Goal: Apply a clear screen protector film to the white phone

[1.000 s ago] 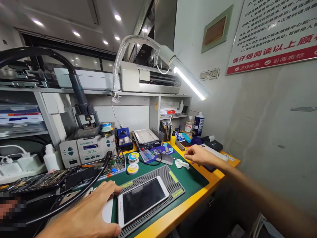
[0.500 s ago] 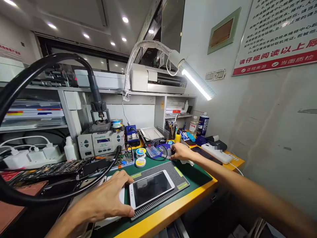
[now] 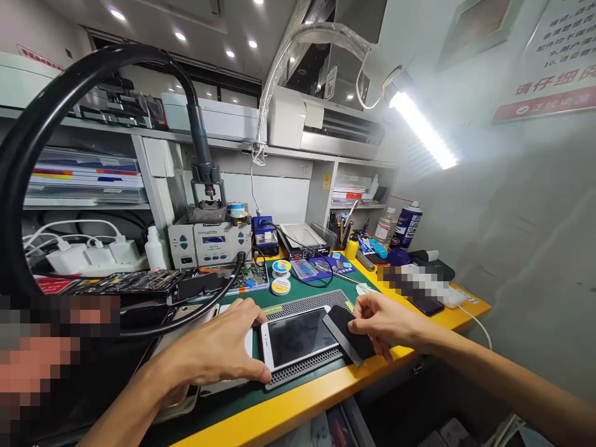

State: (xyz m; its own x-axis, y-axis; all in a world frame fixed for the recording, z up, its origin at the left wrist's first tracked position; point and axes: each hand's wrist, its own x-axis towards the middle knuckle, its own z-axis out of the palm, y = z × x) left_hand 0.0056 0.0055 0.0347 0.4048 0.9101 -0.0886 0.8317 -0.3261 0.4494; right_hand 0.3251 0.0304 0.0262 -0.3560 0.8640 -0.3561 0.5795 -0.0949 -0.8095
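A white smartphone with a dark screen lies face up on a grey perforated mat. My left hand braces its left end, with the thumb at the near corner and the fingers at the far corner. Pinched in my right hand is a flat black scraper card with a grey strip along one edge. The card is tilted over the phone's right end; whether it touches the screen I cannot tell.
Behind the mat stand two solder spools, a hot-air station and a soldering-iron unit. A thick black hose loops across the left. Circuit boards lie left; a spray can stands at the right. The lamp hangs above.
My right hand has come back from the far side of the mat to the phone's right end, with the black scraper card in it. My left hand still holds the phone; the camera view has shifted.
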